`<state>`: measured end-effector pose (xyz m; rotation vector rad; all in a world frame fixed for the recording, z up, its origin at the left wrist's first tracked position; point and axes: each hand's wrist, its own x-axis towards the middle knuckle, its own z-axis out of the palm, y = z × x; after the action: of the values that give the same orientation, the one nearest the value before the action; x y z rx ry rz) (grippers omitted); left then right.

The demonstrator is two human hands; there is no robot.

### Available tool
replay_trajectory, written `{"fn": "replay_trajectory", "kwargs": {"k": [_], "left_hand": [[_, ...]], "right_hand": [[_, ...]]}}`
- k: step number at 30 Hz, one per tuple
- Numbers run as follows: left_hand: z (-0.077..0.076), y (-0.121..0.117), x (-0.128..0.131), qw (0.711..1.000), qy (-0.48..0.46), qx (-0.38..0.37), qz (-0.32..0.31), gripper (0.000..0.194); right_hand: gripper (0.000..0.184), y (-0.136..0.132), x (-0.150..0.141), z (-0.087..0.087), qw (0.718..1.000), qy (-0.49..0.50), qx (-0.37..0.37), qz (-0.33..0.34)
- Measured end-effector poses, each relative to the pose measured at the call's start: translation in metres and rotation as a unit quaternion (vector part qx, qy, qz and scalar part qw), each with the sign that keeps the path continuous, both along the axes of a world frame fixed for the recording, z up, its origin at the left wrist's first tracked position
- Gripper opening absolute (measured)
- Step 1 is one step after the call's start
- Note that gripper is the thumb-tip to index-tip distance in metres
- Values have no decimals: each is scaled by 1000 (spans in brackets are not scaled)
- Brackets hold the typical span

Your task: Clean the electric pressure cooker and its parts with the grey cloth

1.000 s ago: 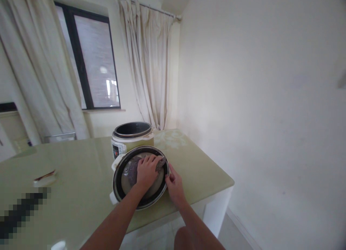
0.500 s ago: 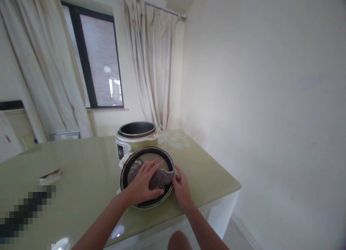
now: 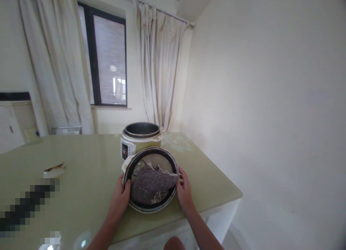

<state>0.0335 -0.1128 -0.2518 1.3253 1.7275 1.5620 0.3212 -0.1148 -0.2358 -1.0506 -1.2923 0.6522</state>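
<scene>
Between my hands is the round lid point(image 3: 164, 157) of a pressure cooker, its inner side facing up toward me. My left hand point(image 3: 120, 196) grips its left rim, thumb over the edge. On the right rim, my right hand point(image 3: 185, 190) holds on with the fingers partly behind it. A grey-purple cloth point(image 3: 152, 185) with a pale frayed edge lies bunched inside the lid, touched by neither palm. Right behind the lid stands the cooker body point(image 3: 142, 140), open at the top, with a dark inner pot and a control panel on its front.
The pale green table point(image 3: 89, 170) runs far to the left, and its right edge point(image 3: 216, 170) lies near the white wall. A small whitish item with a brown strip point(image 3: 54, 169) rests on the left. Curtains point(image 3: 162, 62) and a window point(image 3: 110, 58) are behind.
My left hand has left the cloth inside the lid and now grips the left rim. The cloth lies uncovered. My right hand stays at the right rim. The view has shifted slightly.
</scene>
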Motion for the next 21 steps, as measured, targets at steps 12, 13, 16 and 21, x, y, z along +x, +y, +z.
{"fn": "replay_trajectory", "kwargs": {"k": [12, 13, 16, 21], "left_hand": [[18, -10, 9, 999, -1, 19, -29, 57], [18, -11, 9, 999, -3, 20, -28, 57], [20, -11, 9, 999, 5, 25, -23, 55], [20, -12, 9, 999, 18, 30, -21, 49]], "right_hand": [[46, -51, -55, 50, 887, -420, 191, 0], [55, -52, -69, 56, 870, -466, 158, 26], [75, -45, -95, 70, 822, -562, 70, 53], [73, -27, -95, 79, 791, -611, 6, 28]]}}
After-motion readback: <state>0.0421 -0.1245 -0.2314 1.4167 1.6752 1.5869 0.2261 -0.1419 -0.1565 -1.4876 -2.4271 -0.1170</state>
